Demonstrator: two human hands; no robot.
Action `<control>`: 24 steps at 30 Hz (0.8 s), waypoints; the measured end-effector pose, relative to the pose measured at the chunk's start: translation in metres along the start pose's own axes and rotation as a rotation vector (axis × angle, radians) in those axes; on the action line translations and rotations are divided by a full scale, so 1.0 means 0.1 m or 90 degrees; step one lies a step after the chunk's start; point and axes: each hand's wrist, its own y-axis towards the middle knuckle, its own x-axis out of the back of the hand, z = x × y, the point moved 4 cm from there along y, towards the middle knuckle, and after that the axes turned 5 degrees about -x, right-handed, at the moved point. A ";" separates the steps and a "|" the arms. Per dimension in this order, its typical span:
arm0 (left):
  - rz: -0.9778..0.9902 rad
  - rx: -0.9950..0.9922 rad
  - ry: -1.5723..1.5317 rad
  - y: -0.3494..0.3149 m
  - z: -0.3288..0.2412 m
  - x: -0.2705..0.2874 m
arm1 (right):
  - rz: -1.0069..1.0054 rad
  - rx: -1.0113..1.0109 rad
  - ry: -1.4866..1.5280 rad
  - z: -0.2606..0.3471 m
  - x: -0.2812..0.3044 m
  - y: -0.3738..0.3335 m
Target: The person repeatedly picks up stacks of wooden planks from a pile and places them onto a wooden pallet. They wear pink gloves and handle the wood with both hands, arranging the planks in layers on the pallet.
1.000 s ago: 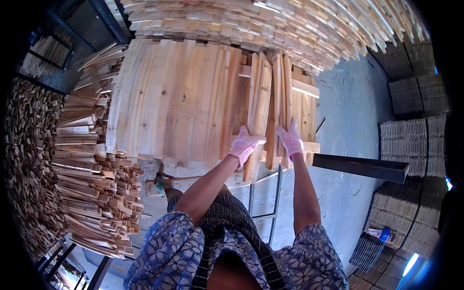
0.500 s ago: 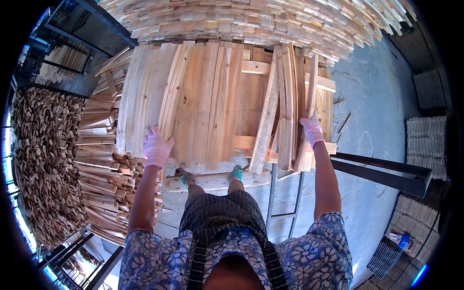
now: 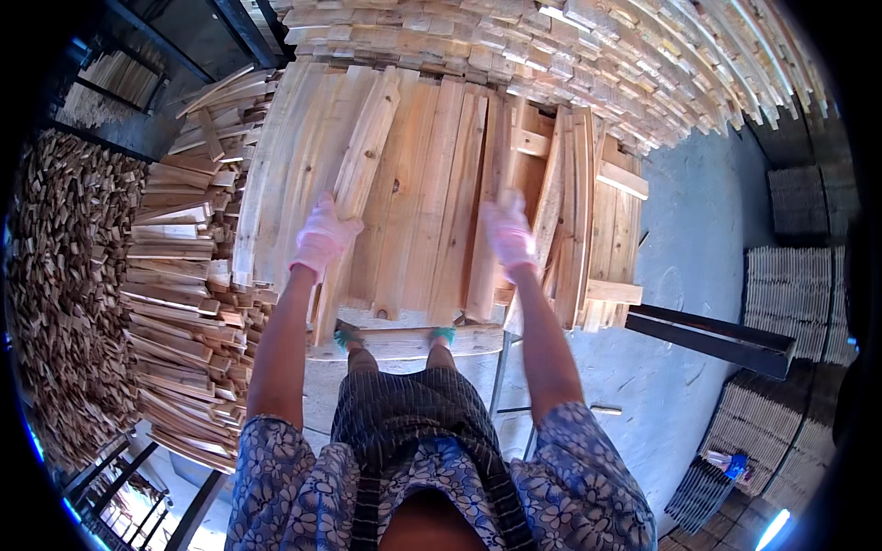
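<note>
In a pale pink work glove, my left hand (image 3: 323,237) is closed round the near end of a narrow wooden slat bundle (image 3: 369,138), which lies slanted on a row of boards. My right hand (image 3: 511,234), gloved alike and slightly blurred, grips a wooden slat (image 3: 487,207) along the right edge of that row. Between my hands, several wooden boards (image 3: 413,193) lie side by side. Right of my right hand, loose slats (image 3: 574,202) lean across light crosspieces (image 3: 622,180). The fingertips of both hands are partly hidden.
Stacked wood (image 3: 441,41) forms a wall beyond the boards. A heap of loose slats (image 3: 175,303) and a cut-wood pile (image 3: 69,294) stand at left. A dark metal beam (image 3: 712,342) juts out at right. A wooden beam (image 3: 395,342) lies by my feet.
My right hand has moved left from the loose slats at the right, bringing a slat against the row. The left hand stays at its slats, whose far end now slants further right.
</note>
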 end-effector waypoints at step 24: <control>-0.123 -0.077 0.229 0.31 0.01 0.10 | -0.006 -0.190 -0.173 -0.88 1.16 0.46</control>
